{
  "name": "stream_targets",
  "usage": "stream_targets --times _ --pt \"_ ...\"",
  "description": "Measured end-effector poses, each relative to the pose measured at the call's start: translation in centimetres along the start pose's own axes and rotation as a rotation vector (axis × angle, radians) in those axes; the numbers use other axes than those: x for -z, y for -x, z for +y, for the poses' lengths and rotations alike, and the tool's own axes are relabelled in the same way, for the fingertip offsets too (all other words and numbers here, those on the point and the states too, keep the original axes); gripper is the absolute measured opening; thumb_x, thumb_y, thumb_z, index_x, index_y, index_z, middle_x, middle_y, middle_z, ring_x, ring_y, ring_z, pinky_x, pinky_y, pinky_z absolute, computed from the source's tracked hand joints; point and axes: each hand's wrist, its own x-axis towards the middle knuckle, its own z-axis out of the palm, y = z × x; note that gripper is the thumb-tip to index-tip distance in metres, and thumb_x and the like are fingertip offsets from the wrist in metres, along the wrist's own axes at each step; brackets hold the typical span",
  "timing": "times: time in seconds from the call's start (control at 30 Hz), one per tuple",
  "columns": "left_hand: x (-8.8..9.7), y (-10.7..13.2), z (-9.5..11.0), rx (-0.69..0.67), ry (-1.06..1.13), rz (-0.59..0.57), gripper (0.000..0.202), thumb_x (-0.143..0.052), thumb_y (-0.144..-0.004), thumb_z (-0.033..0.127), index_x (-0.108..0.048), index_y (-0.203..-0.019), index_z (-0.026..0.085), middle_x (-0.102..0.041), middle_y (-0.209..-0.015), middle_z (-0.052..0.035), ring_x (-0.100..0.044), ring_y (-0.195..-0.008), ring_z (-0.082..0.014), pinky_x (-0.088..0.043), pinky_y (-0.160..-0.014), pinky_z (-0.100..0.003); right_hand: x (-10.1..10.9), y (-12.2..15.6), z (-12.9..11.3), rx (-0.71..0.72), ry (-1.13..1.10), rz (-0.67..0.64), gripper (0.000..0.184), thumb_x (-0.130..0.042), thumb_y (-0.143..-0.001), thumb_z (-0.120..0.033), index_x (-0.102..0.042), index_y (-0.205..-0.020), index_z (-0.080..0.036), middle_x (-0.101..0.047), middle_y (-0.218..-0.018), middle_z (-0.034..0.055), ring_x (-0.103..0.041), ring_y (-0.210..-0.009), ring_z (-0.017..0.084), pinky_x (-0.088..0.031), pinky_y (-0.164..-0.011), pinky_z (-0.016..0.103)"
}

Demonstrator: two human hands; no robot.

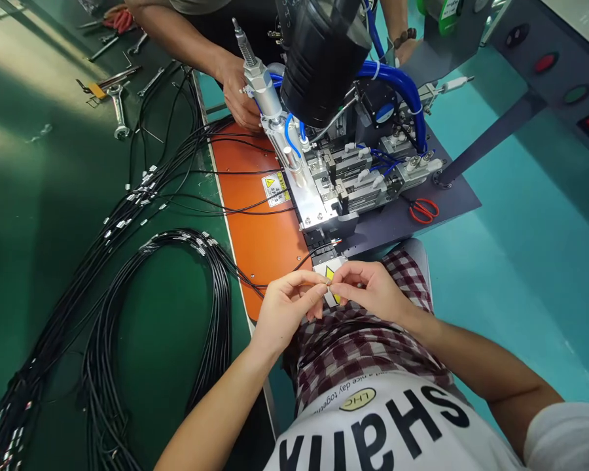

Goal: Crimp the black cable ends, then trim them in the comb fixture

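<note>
My left hand [294, 297] and my right hand [368, 288] meet fingertip to fingertip above my lap, over a white block with a yellow warning label [330, 273]. Each is closed in a pinch; whatever lies between the fingertips is too small to make out. Just beyond them, a black cable [302, 261] ends in stripped, coloured wire tips [336, 243] resting at the machine's near edge. Behind it stands the machine [319, 196], with metal cylinders and blue air tubes, on an orange plate [269, 248].
A coil of black cables [223, 314] and a long cable bundle [83, 275] cover the green table on the left. Wrenches [119, 112] lie at the far left. Red-handled scissors [424, 210] rest right of the machine. Another person's hand [240, 95] touches the machine's far side.
</note>
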Motion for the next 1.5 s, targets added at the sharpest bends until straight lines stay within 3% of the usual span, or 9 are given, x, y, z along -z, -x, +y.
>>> stream_targets --times 0.17,0.33,0.67,0.73,0.83,1.0,1.2,1.33,1.5 --pt "0.3 -0.4 0.1 0.108 0.168 -0.048 0.023 -0.079 -0.075 0.031 -0.065 -0.082 0.014 -0.055 -0.058 0.0027 -0.046 -0.047 -0.0066 -0.034 -0.047 -0.02 -0.5 0.3 -0.1 0.093 0.156 -0.005 0.011 -0.067 -0.086 -0.026 -0.065 -0.081 -0.017 -0.064 -0.069 -0.0016 -0.059 -0.06 0.011 -0.046 -0.057 0.023" --pt "0.0 -0.3 0.1 0.12 0.208 -0.013 0.024 -0.08 -0.073 0.03 -0.064 -0.08 0.014 -0.055 -0.061 0.0024 -0.046 -0.049 -0.006 -0.032 -0.048 -0.02 -1.0 0.4 -0.1 0.189 0.32 0.088 0.01 -0.063 -0.088 -0.023 -0.064 -0.079 -0.019 -0.064 -0.073 -0.0005 -0.057 -0.065 0.012 -0.044 -0.061 0.025" --pt "-0.7 -0.1 -1.1 0.048 0.257 0.101 0.018 -0.072 -0.081 0.027 -0.06 -0.08 0.014 -0.05 -0.061 0.004 -0.041 -0.052 -0.0047 -0.03 -0.05 -0.019 -1.7 0.4 0.0 0.251 0.468 0.121 0.01 -0.06 -0.089 -0.019 -0.06 -0.079 -0.02 -0.062 -0.077 0.0003 -0.056 -0.071 0.014 -0.044 -0.067 0.028" --pt "-0.9 0.1 -1.4 0.023 0.2 0.123 0.018 -0.071 -0.083 0.028 -0.06 -0.081 0.014 -0.049 -0.063 0.0044 -0.039 -0.053 -0.0046 -0.029 -0.051 -0.018 -1.9 0.4 0.2 0.261 0.495 0.131 0.009 -0.06 -0.089 -0.019 -0.061 -0.081 -0.021 -0.063 -0.078 0.0011 -0.057 -0.073 0.015 -0.045 -0.07 0.029" --pt "-1.1 0.3 -1.7 -0.087 0.034 0.193 0.018 -0.07 -0.084 0.03 -0.06 -0.086 0.016 -0.056 -0.076 0.0015 -0.047 -0.063 -0.0069 -0.037 -0.057 -0.019 -1.8 0.4 0.5 0.246 0.524 0.148 0.007 -0.061 -0.088 -0.019 -0.062 -0.081 -0.021 -0.064 -0.078 0.001 -0.058 -0.072 0.015 -0.046 -0.07 0.029" --pt "-1.1 0.4 -1.5 -0.122 -0.069 0.176 0.017 -0.07 -0.084 0.03 -0.061 -0.085 0.016 -0.059 -0.078 0.0003 -0.049 -0.064 -0.0079 -0.039 -0.057 -0.019 -0.7 0.0 0.3 0.148 0.39 0.08 0.006 -0.064 -0.088 -0.026 -0.064 -0.09 -0.021 -0.068 -0.084 0.0002 -0.063 -0.075 0.015 -0.046 -0.066 0.026" --pt "-1.3 0.7 -1.4 -0.164 -0.125 0.158 0.014 -0.069 -0.085 0.029 -0.064 -0.085 0.016 -0.059 -0.077 -0.0001 -0.051 -0.06 -0.0089 -0.044 -0.055 -0.022 -0.8 0.1 0.2 0.249 0.409 0.169 0.011 -0.059 -0.091 -0.025 -0.061 -0.081 -0.02 -0.062 -0.079 0.0006 -0.056 -0.074 0.014 -0.045 -0.068 0.027" --pt "-1.4 0.8 -2.0 -0.251 -0.079 0.18 0.01 -0.069 -0.085 0.027 -0.065 -0.088 0.018 -0.059 -0.085 -0.0011 -0.05 -0.059 -0.0077 -0.041 -0.053 -0.022 -1.2 0.1 0.8 0.138 0.195 0.13 0.016 -0.058 -0.093 -0.033 -0.058 -0.085 -0.02 -0.059 -0.076 -0.0003 -0.055 -0.066 0.013 -0.046 -0.063 0.026" --pt "-0.8 0.2 -2.1 -0.11 0.094 0.122 0.014 -0.07 -0.085 0.028 -0.063 -0.091 0.018 -0.05 -0.067 0.0043 -0.041 -0.052 -0.0047 -0.032 -0.049 -0.019 -1.0 0.2 0.9 0.121 0.228 0.118 0.014 -0.062 -0.091 -0.032 -0.063 -0.088 -0.019 -0.065 -0.082 0.0006 -0.056 -0.072 0.013 -0.046 -0.067 0.026"
